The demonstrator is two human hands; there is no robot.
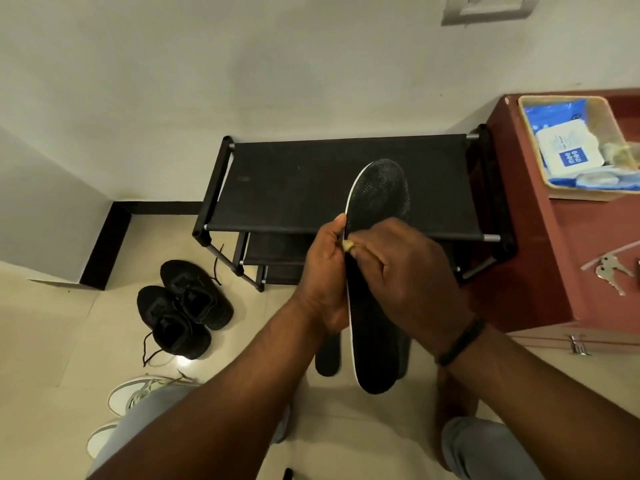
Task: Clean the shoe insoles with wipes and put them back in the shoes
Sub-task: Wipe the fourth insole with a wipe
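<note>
Floor [52, 341] of pale tile fills the lower part of what we see, and a black shoe rack [346, 181] stands on it against the wall. To the right we find a reddish table [540, 271], which carries a shallow tray [530, 147] holding a blue pack of wipes [561, 147], with a bunch of keys [611, 275] lying nearer us. A pair of black shoes [183, 306] sits on the floor left of the rack, laces loose, and pale sneakers [131, 396] lie closer to us. We see one black insole [377, 289] with a white edge held upright in front of the rack; a second insole [327, 355] lies on the floor beneath it. The left hand [325, 271] grips the insole's left edge with curled fingers. The right hand [412, 268] presses a small yellowish wad [348, 244] against its face, fingers curled round it.
</note>
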